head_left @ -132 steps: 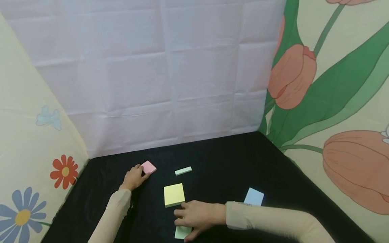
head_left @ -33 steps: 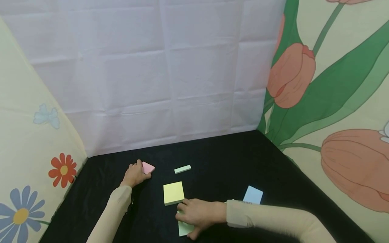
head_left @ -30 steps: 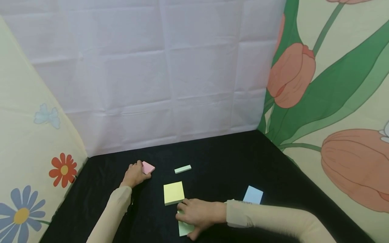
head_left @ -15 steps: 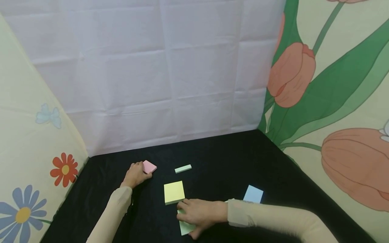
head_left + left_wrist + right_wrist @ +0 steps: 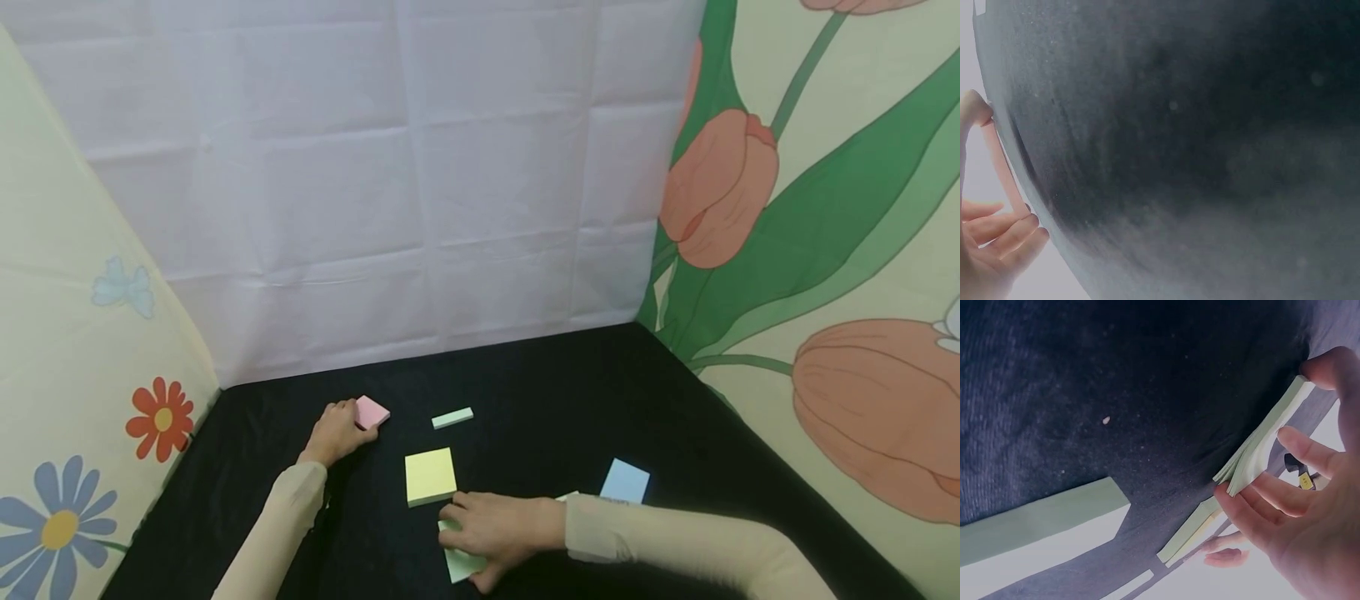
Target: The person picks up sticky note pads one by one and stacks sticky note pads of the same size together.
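My left hand [image 5: 335,432] grips a pink sticky-note pad [image 5: 372,412] at the table's far left, thumb on one edge and fingers on the opposite one. In the left wrist view, the pink pad [image 5: 1005,169] shows edge-on between thumb and fingertips. My right hand [image 5: 498,533] holds a pale green sticky-note pad [image 5: 462,565] near the front, covering much of it. The right wrist view shows this green pad [image 5: 1266,440] pinched between thumb and fingers, its sheets fanning apart at one end. Just beyond that hand lies a yellow sticky-note pad [image 5: 431,477].
A narrow pale green pad [image 5: 452,418] lies farther back on the black table [image 5: 540,392]. To the right is a blue pad [image 5: 625,481], partly behind my right sleeve. A pale green block [image 5: 1047,522] lies near my right wrist. A white cloth [image 5: 420,183] hangs behind.
Since the earliest frame, my right hand and the green pad have shifted slightly away from me and to the right, the pad turning a little. My left hand keeps its grip, nearly still.
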Demonstrator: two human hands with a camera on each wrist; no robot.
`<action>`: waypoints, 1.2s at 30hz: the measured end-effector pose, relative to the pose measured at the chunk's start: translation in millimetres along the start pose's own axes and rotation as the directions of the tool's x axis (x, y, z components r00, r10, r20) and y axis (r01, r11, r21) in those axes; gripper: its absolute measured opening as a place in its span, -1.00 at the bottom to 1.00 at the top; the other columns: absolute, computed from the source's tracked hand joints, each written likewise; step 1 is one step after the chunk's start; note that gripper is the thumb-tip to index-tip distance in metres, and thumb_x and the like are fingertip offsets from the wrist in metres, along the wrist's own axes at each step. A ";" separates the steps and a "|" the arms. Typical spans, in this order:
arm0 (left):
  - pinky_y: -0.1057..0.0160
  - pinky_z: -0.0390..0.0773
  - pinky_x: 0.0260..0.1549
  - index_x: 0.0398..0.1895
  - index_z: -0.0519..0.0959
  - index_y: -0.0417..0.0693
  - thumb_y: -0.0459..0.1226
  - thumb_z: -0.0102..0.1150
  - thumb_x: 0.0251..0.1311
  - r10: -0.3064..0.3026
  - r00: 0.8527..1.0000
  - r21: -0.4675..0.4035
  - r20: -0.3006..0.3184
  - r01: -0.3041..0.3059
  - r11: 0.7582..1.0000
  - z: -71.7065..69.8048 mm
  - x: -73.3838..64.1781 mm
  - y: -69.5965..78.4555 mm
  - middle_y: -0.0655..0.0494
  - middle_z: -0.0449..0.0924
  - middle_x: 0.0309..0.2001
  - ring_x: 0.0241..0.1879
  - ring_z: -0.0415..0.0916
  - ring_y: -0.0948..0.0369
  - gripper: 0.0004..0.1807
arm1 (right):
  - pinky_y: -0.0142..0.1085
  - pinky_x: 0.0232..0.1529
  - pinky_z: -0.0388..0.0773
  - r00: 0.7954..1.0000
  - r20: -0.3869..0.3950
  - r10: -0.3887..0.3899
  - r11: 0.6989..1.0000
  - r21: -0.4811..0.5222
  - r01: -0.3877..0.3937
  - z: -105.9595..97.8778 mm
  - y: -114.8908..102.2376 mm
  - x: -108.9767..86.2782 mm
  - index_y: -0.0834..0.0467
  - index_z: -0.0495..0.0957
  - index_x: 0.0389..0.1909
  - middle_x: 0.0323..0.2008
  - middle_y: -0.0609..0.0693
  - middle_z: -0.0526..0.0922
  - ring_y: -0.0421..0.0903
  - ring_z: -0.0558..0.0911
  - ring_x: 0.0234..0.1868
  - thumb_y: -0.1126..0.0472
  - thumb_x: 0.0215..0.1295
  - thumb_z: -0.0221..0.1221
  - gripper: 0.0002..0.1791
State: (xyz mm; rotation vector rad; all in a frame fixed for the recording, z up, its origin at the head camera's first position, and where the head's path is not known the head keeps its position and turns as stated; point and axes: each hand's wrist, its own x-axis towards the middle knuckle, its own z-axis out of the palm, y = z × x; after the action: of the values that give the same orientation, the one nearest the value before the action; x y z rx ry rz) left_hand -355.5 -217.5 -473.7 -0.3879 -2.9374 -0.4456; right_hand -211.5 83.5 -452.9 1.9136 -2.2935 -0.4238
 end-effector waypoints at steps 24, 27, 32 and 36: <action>-0.11 0.50 -0.08 0.09 0.47 -0.47 -0.03 0.27 0.12 0.091 0.995 0.009 -0.040 -0.091 0.996 0.5 -0.3 7.4 -0.27 0.56 -0.03 -0.07 0.47 -0.12 -0.31 | -0.48 -0.27 0.39 0.997 -0.073 0.033 0.999 0.007 -0.033 2.8 -0.3 -8.2 -0.07 0.47 -0.05 0.01 -0.07 0.37 -0.28 0.36 -0.22 -0.28 0.10 0.24 -0.50; -0.13 0.48 -0.02 0.14 0.45 -0.48 -0.02 0.27 0.12 0.098 0.995 0.011 -0.038 -0.097 0.995 -0.4 -0.7 9.5 -0.30 0.54 0.04 -0.01 0.46 -0.15 -0.28 | -0.48 -0.25 0.39 0.997 -0.074 0.029 1.000 0.011 -0.028 3.1 0.2 -9.3 -0.08 0.48 -0.04 0.03 -0.07 0.37 -0.28 0.37 -0.18 -0.30 0.11 0.23 -0.49; -0.13 0.46 0.00 0.15 0.45 -0.47 -0.03 0.28 0.12 0.094 0.995 0.012 -0.026 -0.093 0.996 -2.6 -1.5 14.2 -0.29 0.53 0.07 0.01 0.45 -0.14 -0.28 | -0.50 -0.19 0.36 0.998 -0.059 0.026 0.998 0.054 -0.023 2.2 2.4 -11.4 -0.08 0.47 0.00 0.07 -0.06 0.35 -0.26 0.35 -0.14 -0.28 0.16 0.22 -0.50; -0.12 0.46 0.01 0.12 0.46 -0.43 -0.04 0.30 0.12 0.088 0.996 -0.004 -0.005 -0.088 0.996 -3.1 -1.7 17.9 -0.25 0.53 0.05 0.00 0.43 -0.10 -0.32 | -0.52 -0.18 0.33 0.999 -0.041 0.031 0.995 0.094 -0.027 1.2 4.5 -13.2 -0.10 0.46 0.02 0.09 -0.06 0.35 -0.27 0.33 -0.14 -0.27 0.20 0.21 -0.52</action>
State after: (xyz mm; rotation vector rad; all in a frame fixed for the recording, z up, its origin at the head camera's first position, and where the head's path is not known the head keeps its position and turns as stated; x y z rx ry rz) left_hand -348.6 -202.3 -466.2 -0.5130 -2.9010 -0.4399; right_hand -213.5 97.2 -451.6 1.9090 -2.3501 -0.2739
